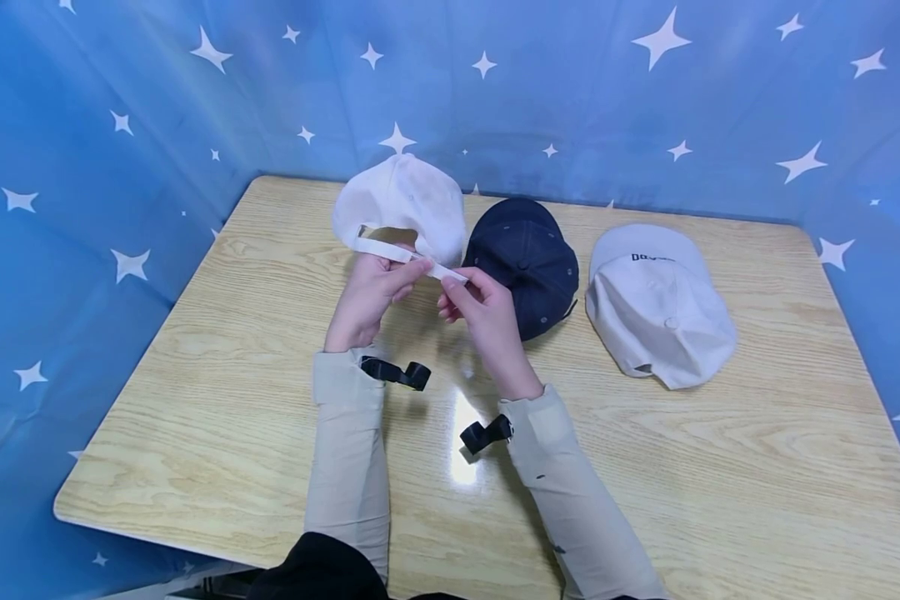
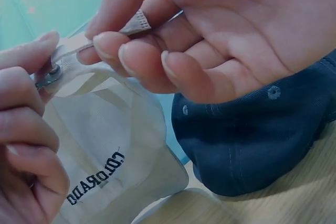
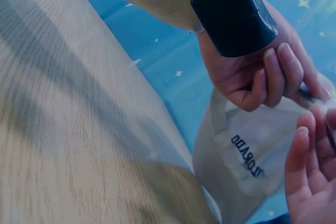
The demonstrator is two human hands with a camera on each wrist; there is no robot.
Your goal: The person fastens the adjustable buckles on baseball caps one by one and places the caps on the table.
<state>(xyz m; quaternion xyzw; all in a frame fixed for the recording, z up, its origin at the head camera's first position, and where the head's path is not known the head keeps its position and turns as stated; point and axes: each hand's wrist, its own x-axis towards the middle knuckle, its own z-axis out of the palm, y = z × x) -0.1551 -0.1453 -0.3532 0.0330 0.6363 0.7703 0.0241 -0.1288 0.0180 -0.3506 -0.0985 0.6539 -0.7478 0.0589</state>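
Note:
A white cap [image 1: 412, 196] is held at the back of the table, its rear opening and strap [image 1: 381, 248] toward me. My left hand [image 1: 363, 300] pinches the strap beside a small metal buckle [image 2: 51, 75], seen in the left wrist view. With thumb and fingers, my right hand [image 1: 487, 312] pinches the strap near its free end [image 2: 137, 23]. Dark lettering [image 2: 97, 179] shows on the cap below the strap. The right wrist view shows the left hand's curled fingers [image 3: 273, 77], while part of the strap is hidden there.
A navy cap [image 1: 523, 258] lies just right of the white one, close to my right hand. Farther right lies a light grey cap [image 1: 660, 304] with dark letters on its brim. A blue star-patterned curtain [image 1: 570, 92] hangs behind the wooden table [image 1: 217, 400].

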